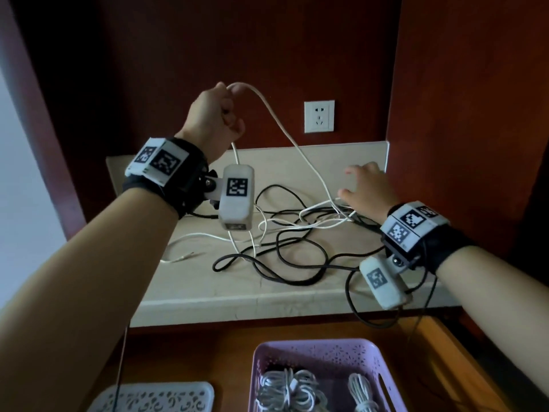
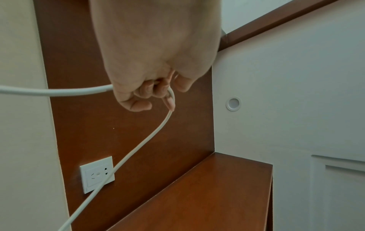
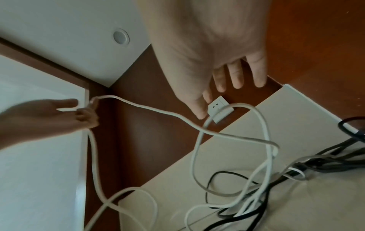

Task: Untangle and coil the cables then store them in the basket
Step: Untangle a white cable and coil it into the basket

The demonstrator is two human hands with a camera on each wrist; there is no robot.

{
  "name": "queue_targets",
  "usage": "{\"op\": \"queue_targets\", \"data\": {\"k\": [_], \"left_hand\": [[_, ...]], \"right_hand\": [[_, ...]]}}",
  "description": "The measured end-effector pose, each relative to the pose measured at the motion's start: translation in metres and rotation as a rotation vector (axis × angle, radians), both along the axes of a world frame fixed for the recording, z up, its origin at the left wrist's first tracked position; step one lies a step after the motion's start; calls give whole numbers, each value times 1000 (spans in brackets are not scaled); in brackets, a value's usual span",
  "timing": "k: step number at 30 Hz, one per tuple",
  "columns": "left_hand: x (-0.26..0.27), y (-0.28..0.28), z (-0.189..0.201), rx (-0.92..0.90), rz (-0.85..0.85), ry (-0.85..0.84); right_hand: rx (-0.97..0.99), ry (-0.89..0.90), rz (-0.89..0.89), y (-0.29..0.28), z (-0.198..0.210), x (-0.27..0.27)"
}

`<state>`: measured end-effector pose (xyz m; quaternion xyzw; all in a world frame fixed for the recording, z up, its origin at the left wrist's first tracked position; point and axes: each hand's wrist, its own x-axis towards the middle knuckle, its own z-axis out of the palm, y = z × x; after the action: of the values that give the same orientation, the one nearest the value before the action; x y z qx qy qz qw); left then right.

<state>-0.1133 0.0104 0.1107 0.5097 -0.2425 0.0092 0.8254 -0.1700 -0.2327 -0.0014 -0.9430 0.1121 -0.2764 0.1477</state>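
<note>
My left hand [image 1: 219, 114] is raised above the shelf and grips a white cable [image 1: 285, 132] in curled fingers [image 2: 146, 90]. The cable arcs from that fist down to a tangle of white and black cables [image 1: 285, 233] on the beige shelf [image 1: 208, 295]. My right hand [image 1: 365, 185] hovers open over the right side of the tangle, fingers [image 3: 237, 75] spread, holding nothing. In the right wrist view the white cable [image 3: 158, 112] runs from the left hand [image 3: 85, 115] to loops lying over the black cable [image 3: 233, 175]. A purple basket [image 1: 383, 379] below holds coiled white cables [image 1: 288, 391].
A white wall socket [image 1: 319, 115] sits on the red-brown back wall above the shelf. A white perforated lid or basket [image 1: 154, 396] lies at the lower left. A black cable loop [image 1: 374, 322] hangs over the shelf's front edge at the right.
</note>
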Motion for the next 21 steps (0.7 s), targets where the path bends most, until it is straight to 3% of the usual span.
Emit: {"op": "queue_targets", "data": {"k": [2, 4, 7, 11, 15, 17, 19, 20, 21], "left_hand": [[1, 12, 2, -50, -7, 4], [2, 26, 2, -58, 13, 18], [5, 53, -2, -81, 77, 32], [16, 105, -15, -147, 314, 110], [32, 156, -38, -122, 593, 216], [46, 182, -55, -182, 622, 325], [79, 219, -78, -48, 658, 441], [87, 227, -86, 111, 749, 388], [71, 219, -88, 118, 739, 468]], "right_hand": [[-133, 183, 19, 0, -4, 14], [-83, 213, 89, 1, -8, 22], [403, 20, 201, -3, -8, 32], [1058, -185, 215, -13, 2, 37], [1338, -413, 234, -15, 14, 27], [1438, -482, 203, -21, 16, 26], [1493, -527, 191, -24, 19, 25], [1511, -542, 202, -24, 21, 24], [1521, -547, 217, -22, 23, 23]]}}
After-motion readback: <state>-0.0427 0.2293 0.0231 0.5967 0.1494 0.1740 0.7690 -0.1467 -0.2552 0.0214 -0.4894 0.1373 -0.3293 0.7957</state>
